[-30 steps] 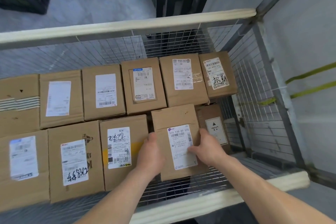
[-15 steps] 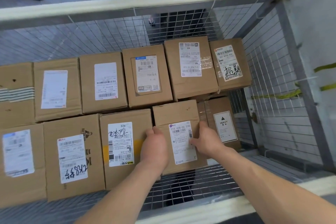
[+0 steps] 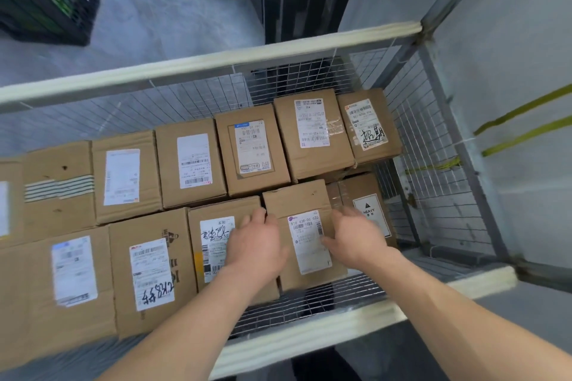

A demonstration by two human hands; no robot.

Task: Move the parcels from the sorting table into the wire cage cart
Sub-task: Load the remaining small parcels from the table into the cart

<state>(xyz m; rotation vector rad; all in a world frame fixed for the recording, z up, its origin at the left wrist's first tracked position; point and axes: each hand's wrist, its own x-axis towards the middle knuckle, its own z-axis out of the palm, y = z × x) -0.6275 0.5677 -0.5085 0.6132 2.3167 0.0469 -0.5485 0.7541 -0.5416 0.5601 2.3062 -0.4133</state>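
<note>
Hands rest apart, fingers loose: left hand (image 3: 257, 246) on the left edge of the parcel (image 3: 297, 198), right hand (image 3: 356, 237), blurred, on its right edge. That parcel lies lower middle, inside the wire cage cart (image 3: 309, 340). Bare mesh floor (image 3: 325, 291) shows along the near rail and right of the HEAVY box (image 3: 365, 189). Boxes: 5 near, 6 behind.

Left hand (image 3: 257, 246) and right hand (image 3: 356, 237) rest on the side edges of the parcel (image 3: 301, 199). The parcel lies inside the wire cage cart (image 3: 309, 339).
</note>
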